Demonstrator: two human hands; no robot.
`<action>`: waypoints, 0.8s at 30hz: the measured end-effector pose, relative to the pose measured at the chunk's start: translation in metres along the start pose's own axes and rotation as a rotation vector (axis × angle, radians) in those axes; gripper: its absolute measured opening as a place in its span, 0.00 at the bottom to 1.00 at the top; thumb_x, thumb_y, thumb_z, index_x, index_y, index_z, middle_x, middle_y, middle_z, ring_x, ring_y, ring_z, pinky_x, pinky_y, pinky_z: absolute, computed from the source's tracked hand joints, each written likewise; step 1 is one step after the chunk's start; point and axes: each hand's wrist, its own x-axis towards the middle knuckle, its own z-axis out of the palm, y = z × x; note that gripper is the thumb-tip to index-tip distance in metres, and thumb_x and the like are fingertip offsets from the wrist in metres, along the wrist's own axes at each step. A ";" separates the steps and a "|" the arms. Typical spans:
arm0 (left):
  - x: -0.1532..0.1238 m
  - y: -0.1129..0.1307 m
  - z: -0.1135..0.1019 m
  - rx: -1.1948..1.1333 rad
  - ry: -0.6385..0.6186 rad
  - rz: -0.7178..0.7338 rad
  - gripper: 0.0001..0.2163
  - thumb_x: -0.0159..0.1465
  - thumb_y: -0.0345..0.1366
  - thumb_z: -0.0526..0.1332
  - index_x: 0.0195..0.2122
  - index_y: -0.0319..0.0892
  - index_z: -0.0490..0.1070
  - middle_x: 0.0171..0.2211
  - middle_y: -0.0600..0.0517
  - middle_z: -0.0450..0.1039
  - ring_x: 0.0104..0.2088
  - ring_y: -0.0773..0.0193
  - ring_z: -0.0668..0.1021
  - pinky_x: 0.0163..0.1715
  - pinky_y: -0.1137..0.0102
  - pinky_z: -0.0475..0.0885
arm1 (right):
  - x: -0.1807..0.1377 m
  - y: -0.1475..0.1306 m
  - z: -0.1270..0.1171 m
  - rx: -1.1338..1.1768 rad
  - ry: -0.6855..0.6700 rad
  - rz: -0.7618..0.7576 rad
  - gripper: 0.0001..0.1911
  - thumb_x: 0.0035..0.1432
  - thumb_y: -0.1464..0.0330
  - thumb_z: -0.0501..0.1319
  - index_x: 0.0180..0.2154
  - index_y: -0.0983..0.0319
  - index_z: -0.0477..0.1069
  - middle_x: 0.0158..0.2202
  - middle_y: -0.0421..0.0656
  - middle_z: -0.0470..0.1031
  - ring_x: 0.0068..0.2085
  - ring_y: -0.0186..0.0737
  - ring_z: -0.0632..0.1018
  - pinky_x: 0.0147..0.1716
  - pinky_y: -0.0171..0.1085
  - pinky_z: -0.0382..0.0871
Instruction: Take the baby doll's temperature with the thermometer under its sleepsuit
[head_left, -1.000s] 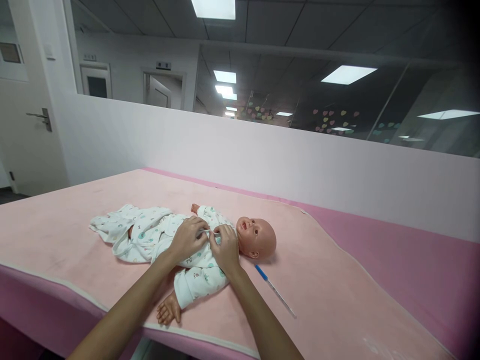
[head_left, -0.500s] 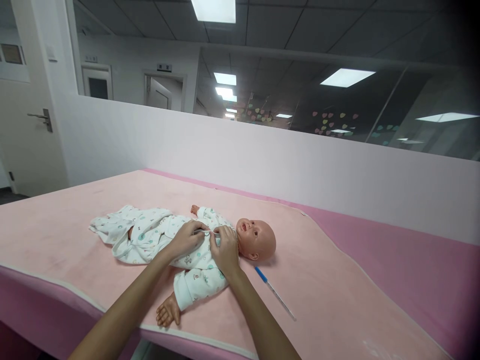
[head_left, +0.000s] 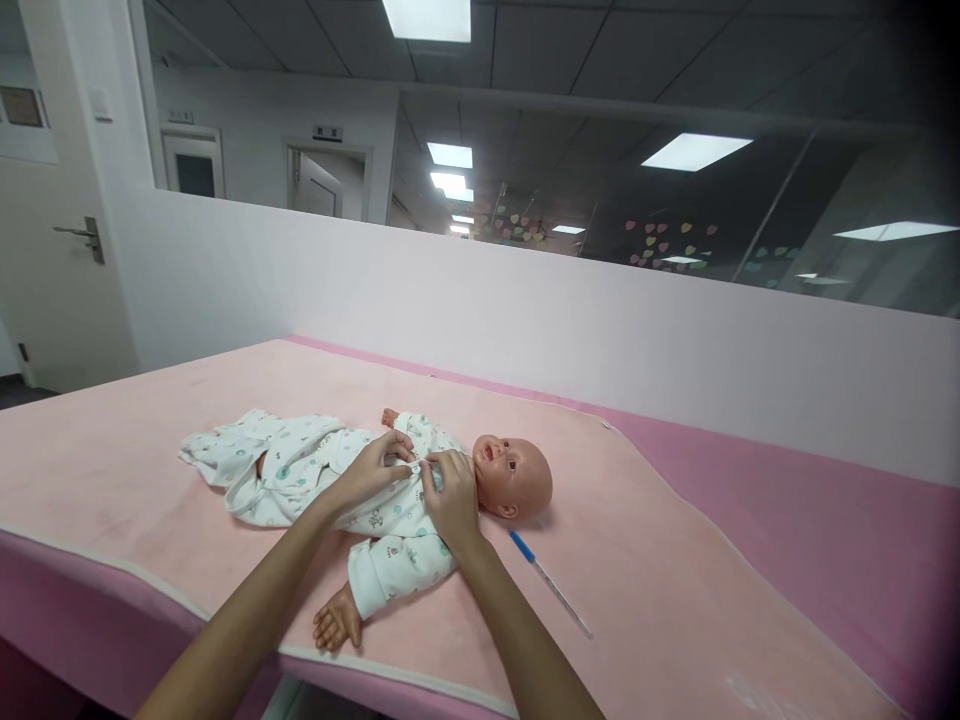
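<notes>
A bald baby doll (head_left: 517,478) lies on its back, its head toward the right, dressed in a white romper (head_left: 300,470) with a small green print. Over the doll's chest my left hand (head_left: 375,472) has curled fingers, thumb and fingertips at the front of the cloth. Close beside it, below the doll's chin, my right hand (head_left: 454,495) pinches the same part of the romper. A small white bit of the garment shows between the two hands' fingertips; its exact form is too small to make out. The doll's near arm stretches toward the table edge.
A thin clear stick thermometer-like rod with a blue end (head_left: 551,584) lies right of my right forearm. Under the doll spreads a pale pink mat (head_left: 675,600) with a white edge, over a darker pink cover (head_left: 810,500). A white half-wall (head_left: 525,310) with glass stands behind.
The white strip stretched between my hands no longer shows as a line. My left fingers have shifted slightly and lifted, closer to my right fingertips. The doll and rod stay put.
</notes>
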 end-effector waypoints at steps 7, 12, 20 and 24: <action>0.002 -0.005 -0.001 -0.049 -0.007 0.004 0.07 0.54 0.33 0.56 0.35 0.40 0.63 0.28 0.53 0.70 0.31 0.66 0.72 0.28 0.75 0.65 | 0.003 -0.005 -0.009 -0.025 -0.057 -0.106 0.06 0.57 0.69 0.53 0.35 0.60 0.67 0.34 0.42 0.71 0.37 0.39 0.69 0.45 0.41 0.56; 0.004 -0.005 0.001 -0.048 0.017 -0.011 0.08 0.54 0.34 0.57 0.35 0.40 0.63 0.26 0.55 0.69 0.29 0.67 0.72 0.30 0.73 0.65 | 0.004 -0.007 -0.011 -0.036 -0.096 -0.150 0.07 0.54 0.69 0.54 0.37 0.60 0.66 0.36 0.42 0.71 0.39 0.39 0.69 0.47 0.42 0.54; -0.005 0.003 -0.028 0.076 0.087 -0.059 0.12 0.55 0.38 0.57 0.40 0.42 0.67 0.28 0.54 0.75 0.34 0.64 0.74 0.35 0.72 0.65 | 0.003 -0.003 -0.005 -0.091 -0.068 -0.101 0.06 0.59 0.69 0.52 0.29 0.60 0.63 0.29 0.40 0.69 0.34 0.38 0.67 0.43 0.40 0.57; -0.017 0.007 -0.049 0.227 0.008 -0.089 0.13 0.57 0.42 0.55 0.39 0.42 0.70 0.35 0.51 0.75 0.36 0.61 0.74 0.35 0.70 0.67 | 0.003 -0.004 -0.004 -0.145 -0.057 -0.107 0.08 0.60 0.70 0.51 0.29 0.61 0.63 0.29 0.41 0.69 0.35 0.38 0.67 0.46 0.42 0.56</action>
